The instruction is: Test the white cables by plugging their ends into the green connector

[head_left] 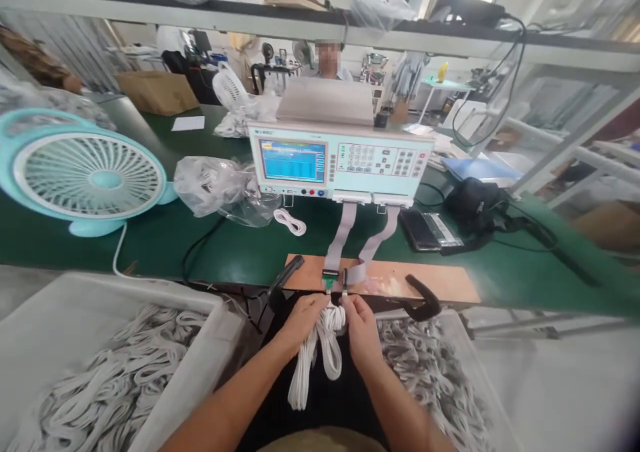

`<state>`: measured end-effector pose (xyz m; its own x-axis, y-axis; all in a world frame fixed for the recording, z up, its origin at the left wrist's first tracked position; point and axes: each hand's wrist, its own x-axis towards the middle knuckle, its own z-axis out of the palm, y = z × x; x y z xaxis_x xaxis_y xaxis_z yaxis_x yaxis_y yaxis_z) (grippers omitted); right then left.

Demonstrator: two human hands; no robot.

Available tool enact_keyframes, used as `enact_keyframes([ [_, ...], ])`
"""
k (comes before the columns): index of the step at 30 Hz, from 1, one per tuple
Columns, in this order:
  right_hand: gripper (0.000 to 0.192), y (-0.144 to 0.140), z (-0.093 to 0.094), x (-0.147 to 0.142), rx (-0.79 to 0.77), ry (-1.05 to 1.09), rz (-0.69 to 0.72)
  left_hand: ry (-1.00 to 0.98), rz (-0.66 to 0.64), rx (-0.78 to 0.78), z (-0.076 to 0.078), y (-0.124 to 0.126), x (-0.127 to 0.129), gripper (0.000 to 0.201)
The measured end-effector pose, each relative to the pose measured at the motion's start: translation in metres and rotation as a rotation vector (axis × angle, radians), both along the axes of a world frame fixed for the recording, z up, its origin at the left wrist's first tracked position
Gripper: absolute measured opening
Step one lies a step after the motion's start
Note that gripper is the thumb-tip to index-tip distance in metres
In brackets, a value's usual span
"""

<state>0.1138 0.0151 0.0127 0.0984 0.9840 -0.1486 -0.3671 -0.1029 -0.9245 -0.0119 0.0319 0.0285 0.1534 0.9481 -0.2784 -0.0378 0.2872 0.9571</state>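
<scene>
Close together, left hand, right hand gripping white cable bundle, board edge just beyond.

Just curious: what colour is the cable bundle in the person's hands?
White; the cable bundle shows best in the head view.

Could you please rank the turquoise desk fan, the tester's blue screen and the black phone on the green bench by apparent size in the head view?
1. Turquoise desk fan, clearly largest, though nearer the camera.
2. Tester's blue screen.
3. Black phone; close to the screen, so that order is unsure.
</scene>
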Motion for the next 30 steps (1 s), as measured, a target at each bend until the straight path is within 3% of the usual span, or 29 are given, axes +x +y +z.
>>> enact_keyframes([
  [6,0.029,-0.008,0.003,-0.004,0.043,-0.142,-0.007,-0.089,0.057,-0.103,-0.005,-0.023,0.006,0.032],
  [10,0.029,-0.035,0.001,0.006,0.049,-0.278,0.027,-0.050,-0.077,-0.133,-0.008,-0.030,0.009,0.037],
  [14,0.030,-0.053,-0.010,0.077,-0.066,-0.438,0.043,-0.029,-0.138,-0.214,-0.011,-0.032,0.011,0.045],
  [17,0.027,-0.056,-0.015,0.139,-0.014,-0.922,-0.100,-0.070,-0.131,-0.311,-0.013,-0.030,0.015,0.047],
  [19,0.021,-0.059,-0.010,0.152,0.096,-1.192,-0.186,-0.088,-0.122,-0.356,-0.016,-0.029,0.021,0.046],
  [21,0.015,-0.066,-0.002,0.134,0.245,-1.255,-0.090,-0.076,-0.115,-0.375,-0.018,-0.031,0.029,0.046],
  [23,0.013,-0.074,0.004,0.096,0.370,-1.174,0.140,-0.019,-0.111,-0.325,-0.019,-0.036,0.036,0.044],
  [24,0.013,-0.076,0.005,0.076,0.417,-1.163,0.186,0.022,-0.100,-0.273,-0.019,-0.039,0.038,0.043],
  [27,0.010,-0.073,-0.002,0.035,0.495,-1.196,0.235,0.130,-0.053,-0.163,-0.021,-0.049,0.038,0.041],
  [30,0.012,-0.068,-0.011,0.030,0.483,-1.230,0.233,0.175,-0.043,-0.217,-0.024,-0.054,0.029,0.041],
])
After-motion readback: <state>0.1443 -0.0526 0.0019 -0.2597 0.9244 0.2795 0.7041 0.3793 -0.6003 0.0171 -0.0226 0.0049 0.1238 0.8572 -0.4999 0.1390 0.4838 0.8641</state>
